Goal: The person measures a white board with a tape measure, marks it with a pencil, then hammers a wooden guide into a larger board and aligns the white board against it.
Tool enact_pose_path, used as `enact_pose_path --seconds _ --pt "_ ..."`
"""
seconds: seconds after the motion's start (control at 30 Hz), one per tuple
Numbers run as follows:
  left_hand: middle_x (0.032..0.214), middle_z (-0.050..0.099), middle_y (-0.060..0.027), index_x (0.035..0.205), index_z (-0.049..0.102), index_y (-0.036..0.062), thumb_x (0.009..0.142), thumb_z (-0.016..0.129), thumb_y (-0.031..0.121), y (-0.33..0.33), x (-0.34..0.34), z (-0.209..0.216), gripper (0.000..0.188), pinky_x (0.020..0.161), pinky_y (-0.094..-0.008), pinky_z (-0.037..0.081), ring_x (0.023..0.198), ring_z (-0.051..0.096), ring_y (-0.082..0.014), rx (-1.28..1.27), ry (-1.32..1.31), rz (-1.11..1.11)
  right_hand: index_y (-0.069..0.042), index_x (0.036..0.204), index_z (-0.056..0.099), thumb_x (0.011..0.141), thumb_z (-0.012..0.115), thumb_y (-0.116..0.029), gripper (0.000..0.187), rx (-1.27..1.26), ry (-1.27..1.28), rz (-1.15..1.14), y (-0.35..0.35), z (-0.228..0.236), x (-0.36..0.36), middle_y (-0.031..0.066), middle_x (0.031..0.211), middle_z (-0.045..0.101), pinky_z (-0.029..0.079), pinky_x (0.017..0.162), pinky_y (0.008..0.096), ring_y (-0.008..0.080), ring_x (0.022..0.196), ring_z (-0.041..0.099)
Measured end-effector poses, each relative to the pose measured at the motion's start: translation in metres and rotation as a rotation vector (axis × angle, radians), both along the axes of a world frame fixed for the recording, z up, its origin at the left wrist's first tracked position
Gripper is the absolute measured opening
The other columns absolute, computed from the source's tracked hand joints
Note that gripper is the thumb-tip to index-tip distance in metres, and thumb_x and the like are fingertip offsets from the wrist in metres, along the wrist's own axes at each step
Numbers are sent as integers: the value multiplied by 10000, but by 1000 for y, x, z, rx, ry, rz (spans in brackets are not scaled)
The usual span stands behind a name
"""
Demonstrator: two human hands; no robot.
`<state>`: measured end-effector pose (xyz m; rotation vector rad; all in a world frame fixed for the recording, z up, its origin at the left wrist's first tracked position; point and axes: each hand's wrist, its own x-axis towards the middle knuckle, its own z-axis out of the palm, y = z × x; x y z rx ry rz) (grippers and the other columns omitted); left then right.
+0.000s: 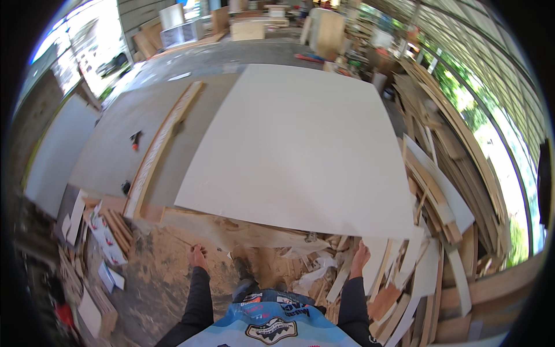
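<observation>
A large white panel [295, 150] lies across the work table, its near right corner reaching toward me. My right hand [361, 258] is closed just at the panel's near edge, thumb up; whether it grips the panel or something thin beside it is unclear. My left hand [197, 255] is raised over the floor, left of my legs and apart from the panel, fingers curled in. Anything inside those fingers is too small to make out. A pale, blurred sheet or film [231, 234] stretches below the panel's near edge between my hands.
Left of the panel, a long wooden frame piece [159, 147] lies on the grey tabletop [115, 139] beside a cordless drill [136, 139]. Wood offcuts [387, 301] crowd the floor at right, below stacked boards [457, 156]. Sawdust covers the floor [156, 260]; more scraps [113, 228] lie left.
</observation>
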<state>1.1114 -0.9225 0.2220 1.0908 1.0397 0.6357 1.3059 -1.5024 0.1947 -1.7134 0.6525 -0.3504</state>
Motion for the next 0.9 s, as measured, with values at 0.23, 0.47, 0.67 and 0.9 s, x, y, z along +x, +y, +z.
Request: enact_pose_path --seconds 0.23,0.47,0.67,0.9 --pt "859 677 -166 1028 654 -13 789 629 219 95 55 25 334 796 -363 506 877 645 -277 616 330 -94 -8 1143 510 876 686 -323 449 584 -139 -9 92 4 41 115 994 629 541 671 353 250 911 643" --pt "1399 401 -217 1366 424 8 785 650 287 153 119 51 683 1057 -460 348 1287 385 -383 701 822 -335 -24 1184 544 905 645 -240 366 552 -45 -36 115 13 36 119 1143 600 530 808 377 251 997 612" --pt "1279 461 -213 1294 489 19 782 682 280 146 137 40 607 1023 -489 365 1269 373 -384 822 976 -313 -15 1168 515 916 641 -253 369 558 60 -103 103 24 43 109 1064 623 499 662 363 253 870 616" --pt "1183 509 -199 1080 593 48 764 661 252 124 97 31 382 975 -492 392 1182 420 -388 702 948 -261 -36 983 591 927 619 -362 331 343 -59 -90 36 -17 26 45 825 577 394 563 286 151 682 498"
